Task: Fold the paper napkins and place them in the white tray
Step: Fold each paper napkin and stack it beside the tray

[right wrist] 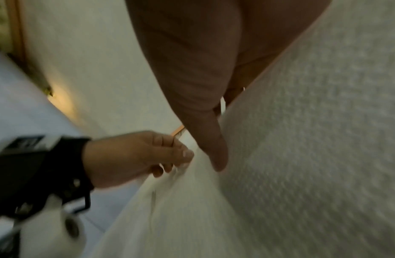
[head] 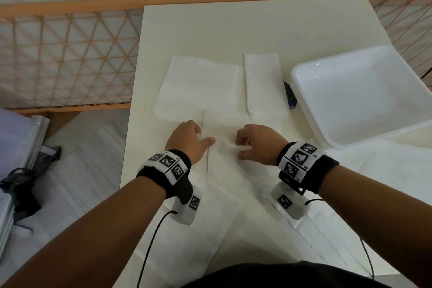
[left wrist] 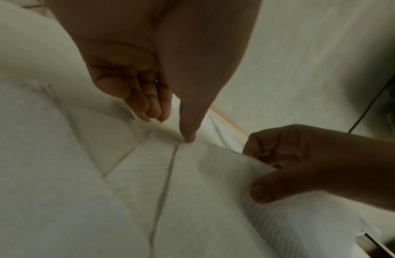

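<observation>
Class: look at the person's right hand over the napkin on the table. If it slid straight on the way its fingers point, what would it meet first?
The right hand points left across the napkin it pinches, so it would probably meet the left hand first, at the thumb; depth is hard to judge.

No readable text; wrist bands (head: pixel 300 161) bear coded square markers only

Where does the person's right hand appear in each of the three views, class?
Head: right hand just right of centre, pinching the napkin being folded.
Left wrist: right hand at the right edge, lifting the napkin's edge.
Right wrist: right hand at top centre, thumb pointing down onto the napkin.
Shared landmark: the napkin.
</observation>
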`<state>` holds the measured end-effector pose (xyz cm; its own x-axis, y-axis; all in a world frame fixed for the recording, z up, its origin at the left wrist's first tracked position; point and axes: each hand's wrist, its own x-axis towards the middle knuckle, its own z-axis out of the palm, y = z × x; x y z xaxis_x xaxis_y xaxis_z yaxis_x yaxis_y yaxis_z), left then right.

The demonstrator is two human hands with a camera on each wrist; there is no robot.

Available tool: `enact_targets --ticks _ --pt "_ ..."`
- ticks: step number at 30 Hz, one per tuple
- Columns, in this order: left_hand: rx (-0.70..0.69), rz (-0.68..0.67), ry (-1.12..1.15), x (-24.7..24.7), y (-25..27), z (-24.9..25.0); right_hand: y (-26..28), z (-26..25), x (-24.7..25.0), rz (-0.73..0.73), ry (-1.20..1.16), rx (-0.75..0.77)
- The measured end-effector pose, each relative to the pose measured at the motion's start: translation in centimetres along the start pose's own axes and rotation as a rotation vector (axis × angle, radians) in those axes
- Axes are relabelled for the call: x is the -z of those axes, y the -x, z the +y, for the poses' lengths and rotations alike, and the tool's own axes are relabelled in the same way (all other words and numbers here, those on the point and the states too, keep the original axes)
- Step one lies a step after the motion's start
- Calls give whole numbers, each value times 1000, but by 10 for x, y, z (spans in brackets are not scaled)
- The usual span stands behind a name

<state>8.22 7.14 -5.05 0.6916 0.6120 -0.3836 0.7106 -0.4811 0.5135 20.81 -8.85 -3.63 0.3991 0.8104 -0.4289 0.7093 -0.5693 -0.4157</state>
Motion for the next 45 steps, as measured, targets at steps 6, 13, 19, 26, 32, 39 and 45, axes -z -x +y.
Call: enact_targets --ticks 6,13,19,26,32,39,45 --pt "-43 -35 61 -1 -2 -3 2 14 23 45 -414 -50" --pt "-142 -28 87 0 2 -13 -34 30 62 625 -752 -252" --pt "-182 -60 176 9 1 -15 -79 44 85 761 -696 -362" --pt "-174 -52 221 7 -1 -18 -110 57 89 711 -595 -445" --pt "-160 -46 235 7 -5 -17 -119 58 86 653 -422 -469" --pt "-102 -29 324 4 -6 -15 -94 35 76 468 -127 -434" --pt "-186 -128 456 11 6 -13 -43 -16 44 215 -152 81"
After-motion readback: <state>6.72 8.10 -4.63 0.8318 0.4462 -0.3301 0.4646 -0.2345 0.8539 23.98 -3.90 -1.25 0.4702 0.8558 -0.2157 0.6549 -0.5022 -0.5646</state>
